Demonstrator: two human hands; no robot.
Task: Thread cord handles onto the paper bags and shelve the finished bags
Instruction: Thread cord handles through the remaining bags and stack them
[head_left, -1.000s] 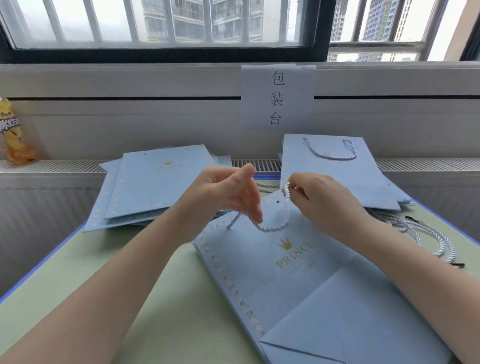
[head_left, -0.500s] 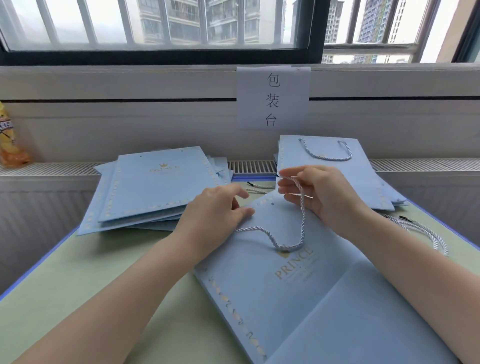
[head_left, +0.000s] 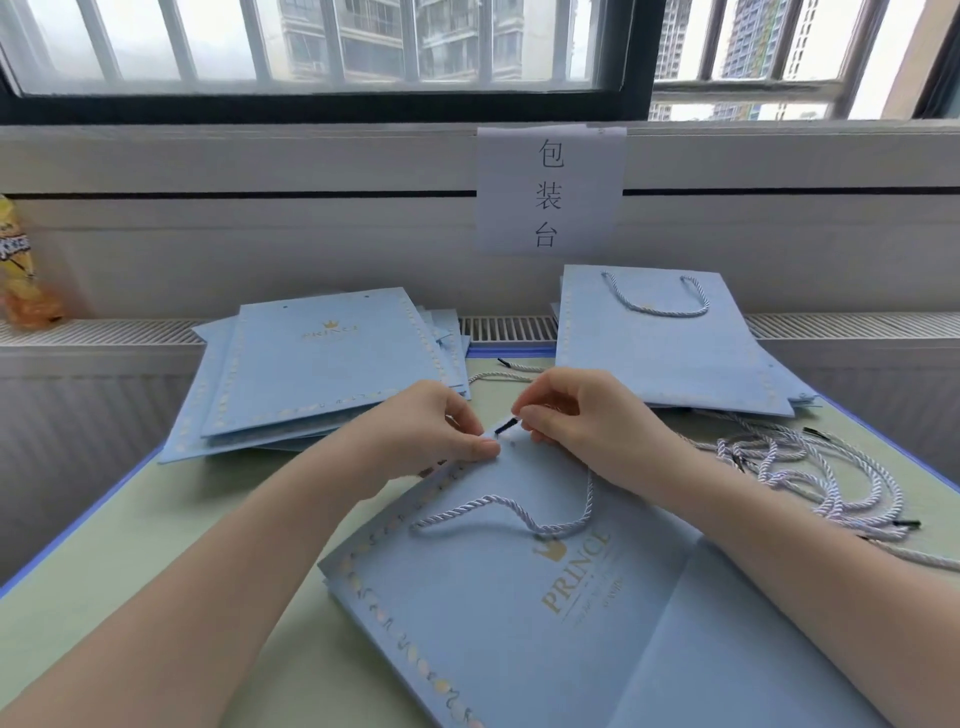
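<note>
A flat pale-blue paper bag (head_left: 519, 597) with gilt lettering lies nearest on the green table (head_left: 130, 571), its lower edge cut off by the frame. A twisted white cord (head_left: 519, 512) loops across its face. At the bag's top edge the left hand (head_left: 431, 431) pinches the paper; the right hand (head_left: 576, 421) pinches the cord's black tip (head_left: 505, 427), which half a second ago was held higher. The hole is hidden by fingers. Beyond lie unthreaded bags (head_left: 322, 364), a finished stack (head_left: 665, 353) and loose cords (head_left: 810, 467).
</note>
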